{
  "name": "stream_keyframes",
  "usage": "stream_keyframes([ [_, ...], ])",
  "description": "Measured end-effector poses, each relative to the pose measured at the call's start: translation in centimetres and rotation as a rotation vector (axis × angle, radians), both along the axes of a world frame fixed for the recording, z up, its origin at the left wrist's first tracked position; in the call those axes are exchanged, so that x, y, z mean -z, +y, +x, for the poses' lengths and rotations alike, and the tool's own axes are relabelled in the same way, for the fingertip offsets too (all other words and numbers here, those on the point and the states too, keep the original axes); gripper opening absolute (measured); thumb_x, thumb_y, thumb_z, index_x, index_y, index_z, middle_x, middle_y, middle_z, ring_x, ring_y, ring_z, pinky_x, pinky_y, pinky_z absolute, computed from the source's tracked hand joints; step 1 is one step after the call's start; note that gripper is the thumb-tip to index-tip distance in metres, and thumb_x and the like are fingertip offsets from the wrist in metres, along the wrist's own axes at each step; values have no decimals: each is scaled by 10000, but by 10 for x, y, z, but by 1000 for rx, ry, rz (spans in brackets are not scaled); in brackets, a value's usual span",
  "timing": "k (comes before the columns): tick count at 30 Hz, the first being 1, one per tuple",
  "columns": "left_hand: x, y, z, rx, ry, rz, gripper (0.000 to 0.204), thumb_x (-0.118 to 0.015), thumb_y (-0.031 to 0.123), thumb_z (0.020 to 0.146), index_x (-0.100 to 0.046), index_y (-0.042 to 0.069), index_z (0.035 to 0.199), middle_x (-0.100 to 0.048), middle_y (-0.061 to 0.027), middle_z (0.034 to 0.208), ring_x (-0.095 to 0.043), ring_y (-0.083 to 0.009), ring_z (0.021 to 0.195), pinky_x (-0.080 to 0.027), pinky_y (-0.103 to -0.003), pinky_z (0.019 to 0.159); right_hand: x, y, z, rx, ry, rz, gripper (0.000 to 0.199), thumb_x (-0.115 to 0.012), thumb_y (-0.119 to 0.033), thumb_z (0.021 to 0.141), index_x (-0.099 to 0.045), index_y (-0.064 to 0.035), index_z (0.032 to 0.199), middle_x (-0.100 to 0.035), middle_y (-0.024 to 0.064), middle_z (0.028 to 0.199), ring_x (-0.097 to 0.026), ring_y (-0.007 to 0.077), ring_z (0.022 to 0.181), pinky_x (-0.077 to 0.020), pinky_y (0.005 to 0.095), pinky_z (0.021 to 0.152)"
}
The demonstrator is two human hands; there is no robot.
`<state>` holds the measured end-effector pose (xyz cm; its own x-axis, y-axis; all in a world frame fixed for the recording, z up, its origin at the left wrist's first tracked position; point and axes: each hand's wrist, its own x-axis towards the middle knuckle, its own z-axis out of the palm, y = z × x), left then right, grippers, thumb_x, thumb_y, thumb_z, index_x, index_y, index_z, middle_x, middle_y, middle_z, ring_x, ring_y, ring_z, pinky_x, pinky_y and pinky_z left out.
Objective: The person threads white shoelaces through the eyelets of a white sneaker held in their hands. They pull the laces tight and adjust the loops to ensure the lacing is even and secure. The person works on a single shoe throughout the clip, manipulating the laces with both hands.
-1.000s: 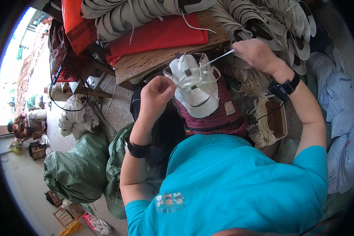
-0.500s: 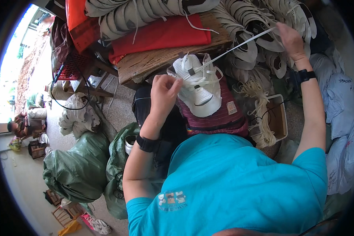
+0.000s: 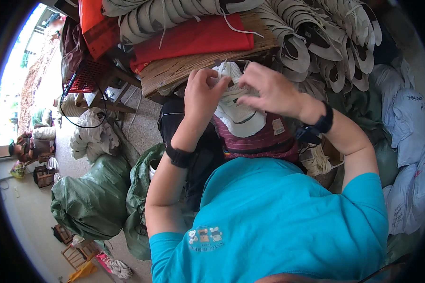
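A person in a turquoise short-sleeved shirt (image 3: 288, 221) is seen from above, working with both hands on a white shoe upper (image 3: 238, 111) held in front of the chest. The upper rests over a dark red striped cloth (image 3: 259, 139) on the person's lap, just in front of the edge of a worn wooden surface (image 3: 174, 70).

The left hand (image 3: 200, 94) is curled against the left side of the upper, its fingers (image 3: 208, 78) bent and closed on the material near the top. The right hand (image 3: 269, 89) lies across the upper from the right, its fingers (image 3: 243, 99) pressed down and pinched on the white fabric. Whether a lace or thread is held between them cannot be told. Each wrist wears a black band.

On the wooden surface lies a folded red cloth (image 3: 193, 37), with a row of white shoe uppers (image 3: 160, 14) stacked on top of it. More white uppers with dark linings (image 3: 326, 37) are piled in an overlapping heap to the right. A coil of pale cord (image 3: 316, 162) sits by the person's right elbow. Pale blue-grey sacks (image 3: 406, 141) fill the far right. To the left, on the floor, stand green bags (image 3: 89, 198) and white bundles (image 3: 92, 134), near a red crate (image 3: 87, 78).
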<state>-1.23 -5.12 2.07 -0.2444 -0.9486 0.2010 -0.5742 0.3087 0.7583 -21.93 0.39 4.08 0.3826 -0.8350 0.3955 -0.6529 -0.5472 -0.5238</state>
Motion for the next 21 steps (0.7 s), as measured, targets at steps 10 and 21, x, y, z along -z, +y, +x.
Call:
stream_keyframes([
  [10, 13, -6, 28, 147, 1060, 753, 235, -564, 218, 1021, -684, 16, 1004, -483, 64, 763, -373, -25, 636, -314, -205, 604, 1, -11, 21, -44, 255, -204, 118, -627, -119, 832, -575, -56, 916, -597, 99, 802, -611, 285, 830, -460, 408, 768],
  [21, 22, -18, 113, 30, 1402, 793, 126, -564, 163, 1002, -613, 47, 1007, -507, 42, 750, -412, -47, 605, -349, -219, 593, -3, 7, 20, 16, 275, -19, 246, -691, -178, 860, -517, -32, 954, -607, 141, 883, -637, 280, 828, -490, 390, 703],
])
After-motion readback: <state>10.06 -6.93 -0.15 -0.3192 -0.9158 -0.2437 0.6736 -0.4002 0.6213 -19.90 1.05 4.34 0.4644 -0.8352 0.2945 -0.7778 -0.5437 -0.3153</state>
